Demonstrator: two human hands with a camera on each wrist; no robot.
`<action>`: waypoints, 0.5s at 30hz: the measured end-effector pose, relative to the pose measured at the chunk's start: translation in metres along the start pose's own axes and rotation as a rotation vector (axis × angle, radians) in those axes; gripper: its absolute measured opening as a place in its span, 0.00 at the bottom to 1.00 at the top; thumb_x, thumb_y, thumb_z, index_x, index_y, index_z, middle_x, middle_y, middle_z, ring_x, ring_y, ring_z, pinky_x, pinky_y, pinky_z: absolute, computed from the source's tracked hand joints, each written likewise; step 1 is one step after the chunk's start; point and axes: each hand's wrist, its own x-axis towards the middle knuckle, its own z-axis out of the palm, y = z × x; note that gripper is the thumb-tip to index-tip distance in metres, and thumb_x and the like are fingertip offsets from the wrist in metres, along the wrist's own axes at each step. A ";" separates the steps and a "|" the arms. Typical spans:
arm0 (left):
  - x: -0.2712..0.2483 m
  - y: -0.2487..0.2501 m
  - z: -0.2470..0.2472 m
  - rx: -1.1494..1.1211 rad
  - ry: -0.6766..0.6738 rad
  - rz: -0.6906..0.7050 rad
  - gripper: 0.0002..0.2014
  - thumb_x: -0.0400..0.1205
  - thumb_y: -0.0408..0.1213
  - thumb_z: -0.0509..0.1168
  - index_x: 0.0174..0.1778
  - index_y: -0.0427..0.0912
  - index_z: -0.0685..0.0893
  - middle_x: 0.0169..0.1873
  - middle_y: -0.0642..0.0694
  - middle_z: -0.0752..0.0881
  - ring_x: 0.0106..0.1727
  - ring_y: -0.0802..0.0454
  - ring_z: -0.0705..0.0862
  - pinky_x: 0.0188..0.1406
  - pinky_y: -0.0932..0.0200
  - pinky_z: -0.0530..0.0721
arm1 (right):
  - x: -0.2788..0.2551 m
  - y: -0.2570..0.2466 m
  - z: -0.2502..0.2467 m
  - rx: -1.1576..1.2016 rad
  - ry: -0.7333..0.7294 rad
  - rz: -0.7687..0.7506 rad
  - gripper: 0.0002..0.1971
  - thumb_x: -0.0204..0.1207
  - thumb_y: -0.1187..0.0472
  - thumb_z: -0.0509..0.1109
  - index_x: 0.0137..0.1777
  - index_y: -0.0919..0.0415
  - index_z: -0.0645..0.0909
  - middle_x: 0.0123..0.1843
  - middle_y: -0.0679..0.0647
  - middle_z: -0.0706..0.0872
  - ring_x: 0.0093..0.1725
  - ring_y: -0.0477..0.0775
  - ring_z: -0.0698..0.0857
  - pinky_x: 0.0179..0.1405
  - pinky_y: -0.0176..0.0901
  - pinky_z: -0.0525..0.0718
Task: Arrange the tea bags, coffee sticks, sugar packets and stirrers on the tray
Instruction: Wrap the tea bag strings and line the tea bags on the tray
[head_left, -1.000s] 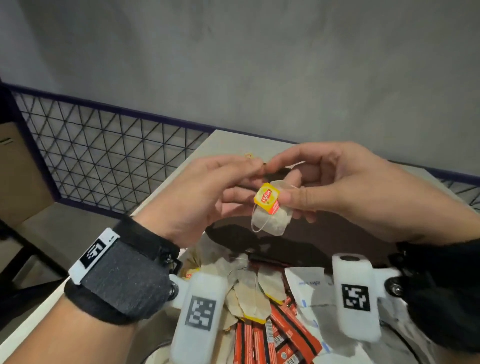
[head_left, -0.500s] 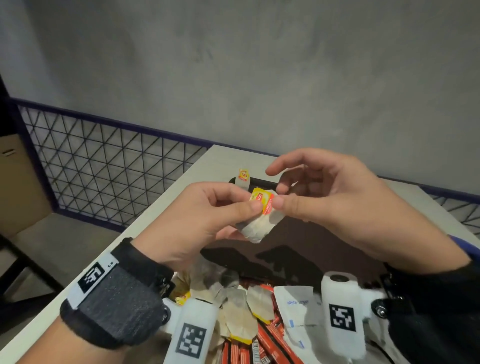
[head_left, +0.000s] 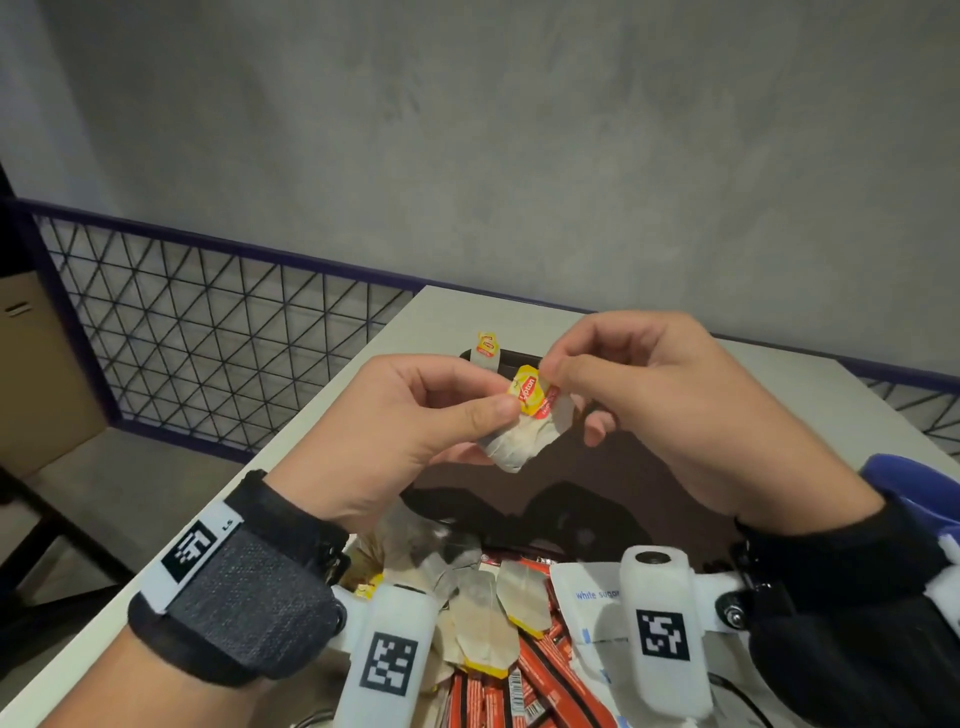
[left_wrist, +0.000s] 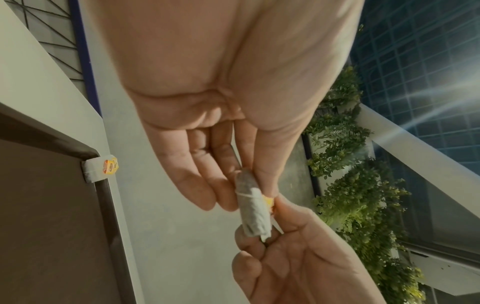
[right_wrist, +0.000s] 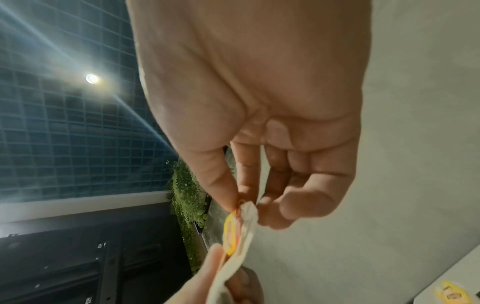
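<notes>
Above the dark brown tray (head_left: 623, 467) both hands hold one white tea bag (head_left: 522, 441) with a yellow tag (head_left: 531, 396). My left hand (head_left: 483, 410) pinches the bag and the tag's left edge with thumb and fingers. My right hand (head_left: 558, 371) pinches the tag's upper right edge. The left wrist view shows the rolled tea bag (left_wrist: 253, 207) between both sets of fingertips. A second tea bag (head_left: 487, 351) leans at the tray's far left corner (left_wrist: 101, 169). The right wrist view shows the tea bag (right_wrist: 242, 232) edge-on.
A pile of tea bags (head_left: 483, 618), red coffee sticks (head_left: 540, 680) and white sugar packets (head_left: 592, 608) lies below my wrists. The white table (head_left: 441, 317) ends at a wire-mesh railing (head_left: 208, 332) on the left. A grey wall stands behind.
My right hand shifted from pressing the tag with its thumb to pinching the tag's upper edge. My left thumb moved onto the tag's left side. The tea bag at the tray corner came into view.
</notes>
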 end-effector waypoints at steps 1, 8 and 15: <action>0.000 0.000 -0.001 0.007 0.014 0.000 0.04 0.71 0.31 0.75 0.39 0.41 0.95 0.40 0.40 0.94 0.41 0.51 0.93 0.38 0.59 0.90 | 0.001 0.001 0.000 0.032 0.030 0.021 0.08 0.78 0.66 0.74 0.40 0.70 0.88 0.32 0.57 0.87 0.31 0.47 0.81 0.30 0.47 0.80; 0.000 0.001 0.000 0.025 0.027 0.002 0.05 0.73 0.30 0.75 0.44 0.35 0.93 0.40 0.39 0.94 0.40 0.50 0.92 0.36 0.61 0.89 | -0.002 -0.002 0.001 0.047 -0.003 -0.064 0.02 0.75 0.67 0.79 0.47 0.63 0.90 0.38 0.62 0.91 0.34 0.49 0.83 0.33 0.44 0.79; -0.001 -0.001 -0.002 0.110 0.005 0.019 0.10 0.69 0.34 0.79 0.46 0.42 0.94 0.42 0.39 0.94 0.43 0.50 0.93 0.41 0.59 0.90 | 0.001 0.000 0.005 0.020 0.032 0.036 0.02 0.76 0.72 0.75 0.42 0.69 0.88 0.36 0.64 0.90 0.32 0.53 0.82 0.28 0.45 0.78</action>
